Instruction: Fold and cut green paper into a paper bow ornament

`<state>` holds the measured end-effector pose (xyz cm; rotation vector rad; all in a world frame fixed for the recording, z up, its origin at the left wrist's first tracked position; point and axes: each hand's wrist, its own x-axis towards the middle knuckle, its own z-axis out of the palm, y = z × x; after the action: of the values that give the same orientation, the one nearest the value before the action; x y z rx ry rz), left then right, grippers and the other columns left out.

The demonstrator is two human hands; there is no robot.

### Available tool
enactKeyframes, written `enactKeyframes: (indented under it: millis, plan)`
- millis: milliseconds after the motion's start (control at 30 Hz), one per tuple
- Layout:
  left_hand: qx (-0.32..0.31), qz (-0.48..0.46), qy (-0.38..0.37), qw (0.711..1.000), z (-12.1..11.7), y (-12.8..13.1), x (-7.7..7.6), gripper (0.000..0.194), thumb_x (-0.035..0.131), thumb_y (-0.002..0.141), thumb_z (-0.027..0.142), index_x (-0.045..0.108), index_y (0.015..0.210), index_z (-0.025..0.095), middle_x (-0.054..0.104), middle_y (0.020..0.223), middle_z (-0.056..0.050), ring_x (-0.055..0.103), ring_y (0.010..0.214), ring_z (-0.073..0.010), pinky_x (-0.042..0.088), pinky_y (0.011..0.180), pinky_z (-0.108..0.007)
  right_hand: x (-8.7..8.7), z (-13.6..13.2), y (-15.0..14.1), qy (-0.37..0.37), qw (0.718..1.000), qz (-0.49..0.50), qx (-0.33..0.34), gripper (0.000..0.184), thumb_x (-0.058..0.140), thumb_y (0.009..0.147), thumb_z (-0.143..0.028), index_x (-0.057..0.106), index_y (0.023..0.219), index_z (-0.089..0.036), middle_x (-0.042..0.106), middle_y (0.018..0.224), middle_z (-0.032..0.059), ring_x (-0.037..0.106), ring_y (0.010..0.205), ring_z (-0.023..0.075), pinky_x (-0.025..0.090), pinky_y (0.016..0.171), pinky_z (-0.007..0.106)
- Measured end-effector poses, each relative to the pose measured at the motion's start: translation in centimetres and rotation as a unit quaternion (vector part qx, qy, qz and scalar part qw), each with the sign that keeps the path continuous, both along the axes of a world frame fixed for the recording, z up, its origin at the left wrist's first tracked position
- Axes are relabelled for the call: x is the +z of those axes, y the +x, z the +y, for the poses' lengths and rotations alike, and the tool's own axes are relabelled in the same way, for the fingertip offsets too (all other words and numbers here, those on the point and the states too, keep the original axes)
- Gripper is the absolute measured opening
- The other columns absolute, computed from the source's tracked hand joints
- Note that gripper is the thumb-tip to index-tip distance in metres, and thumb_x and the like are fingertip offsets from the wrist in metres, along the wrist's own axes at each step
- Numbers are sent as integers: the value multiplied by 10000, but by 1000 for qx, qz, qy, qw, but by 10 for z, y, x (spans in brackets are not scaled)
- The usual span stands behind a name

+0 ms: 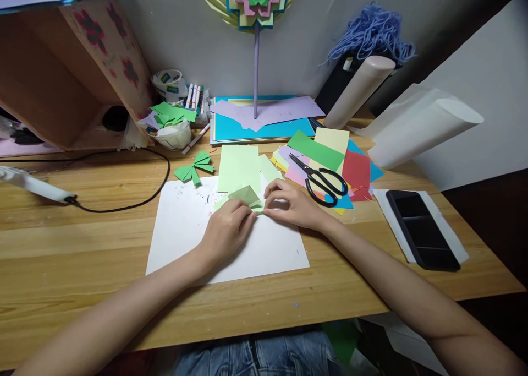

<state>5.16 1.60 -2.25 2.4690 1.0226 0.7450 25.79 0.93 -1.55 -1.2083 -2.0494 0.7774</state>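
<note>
A pale green piece of folded paper (246,195) is held low over a white sheet (181,244), one flap standing up from it. My left hand (229,227) pinches its near edge with closed fingers. Opposite, my right hand (291,204) has thumb and forefinger closed on the right end of the same paper. Part of the paper is hidden behind my left fingers. Just beyond my hands lies a flat light green sheet (238,167). Black-handled scissors (317,179) rest on coloured paper pieces (357,175) to the right.
A green folded paper bow (195,168) lies left of the light green sheet. Behind stand a paper flower (258,1) on a purple stem and a cup of green scraps (175,134). A phone (423,230) lies right, a cable (124,210) left. Paper rolls (421,136) stand back right.
</note>
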Motion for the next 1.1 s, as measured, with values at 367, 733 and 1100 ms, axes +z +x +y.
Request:
enactKeyframes:
  millis: [367,733,1100]
  plan:
    - [42,-1,42,998,1,4,-6,147,484,846,229,540,731,156,565,915,-89,525,848,-188,459,675,-331,-7,-3,-6,-49,995,-11,-88,97,637,745,-268,588,692,-202,498,970,41,513,964,190,410,891,370]
    - [77,16,74,994,2,8,-6,158,540,793,212,518,645,157,581,959,-95,539,808,-178,461,594,-298,-5,-5,-6,-55,993,-49,-96,102,617,769,-277,581,706,-205,480,986,50,483,1006,208,383,923,401]
    - [103,43,51,992,1,10,-1,59,563,758,199,544,722,155,543,1023,-104,541,837,-190,463,568,-288,-5,-4,-5,-55,988,-65,-127,118,626,763,-284,603,686,-198,508,979,50,503,981,215,401,876,403]
